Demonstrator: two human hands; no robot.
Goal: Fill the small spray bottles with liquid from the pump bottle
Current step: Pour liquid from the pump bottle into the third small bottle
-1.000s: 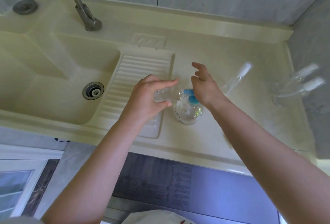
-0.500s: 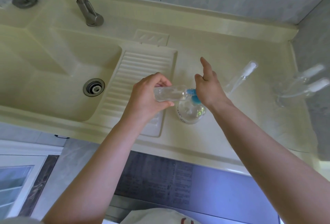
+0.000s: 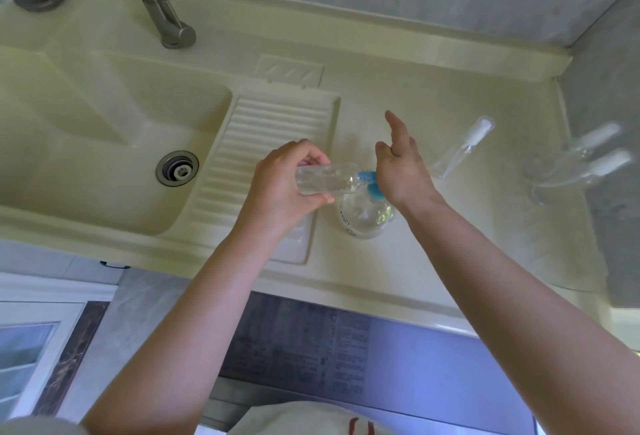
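— Left hand (image 3: 277,188)?
— Fingers curled round small spray bottle (image 3: 325,180), tipped sideways, mouth at blue nozzle (image 3: 367,176).
— Right hand (image 3: 401,167)?
— Fingers straight, palm pressing pump bottle (image 3: 365,218) standing on counter (image 3: 398,81).

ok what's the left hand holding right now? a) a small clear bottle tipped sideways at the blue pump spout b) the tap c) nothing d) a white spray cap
a: the left hand grips a small clear bottle lying sideways, its mouth at the blue pump spout.
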